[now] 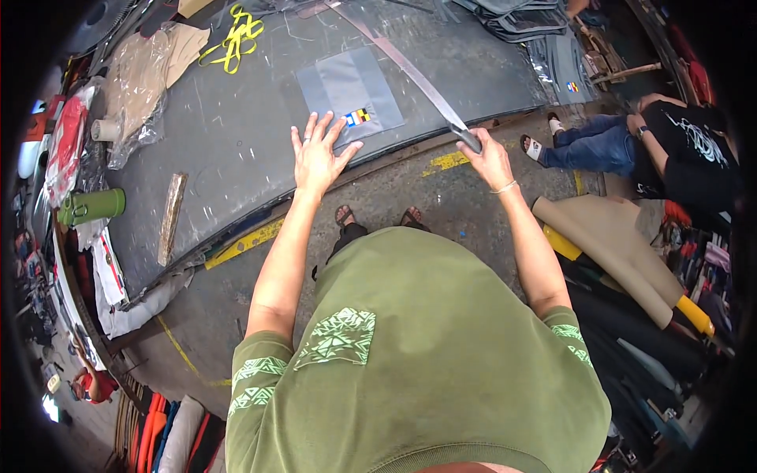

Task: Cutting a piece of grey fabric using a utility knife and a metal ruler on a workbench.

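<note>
My left hand (318, 158) lies on the dark worktable with its fingers spread. Its fingertips touch the near edge of a flat, see-through plastic pouch (339, 83), beside a small blue, white and yellow label (357, 117). At the table's front edge, my right hand (490, 162) is closed around the dark grip of a long, narrow, blade-like metal strip (418, 77). The strip slants away to the far left, just to the right of the pouch and apart from it. Its far end runs up to the top of the view, where I cannot make out how it ends.
Yellow strapping (234, 39), plastic-wrapped brown sheets (138, 79), a green flask (93, 206) and a narrow wooden strip (172, 218) are on the table's left. Dark folded pieces (516, 17) are stacked far right. Another person (662, 150) sits at right, near beige rolls (611, 252).
</note>
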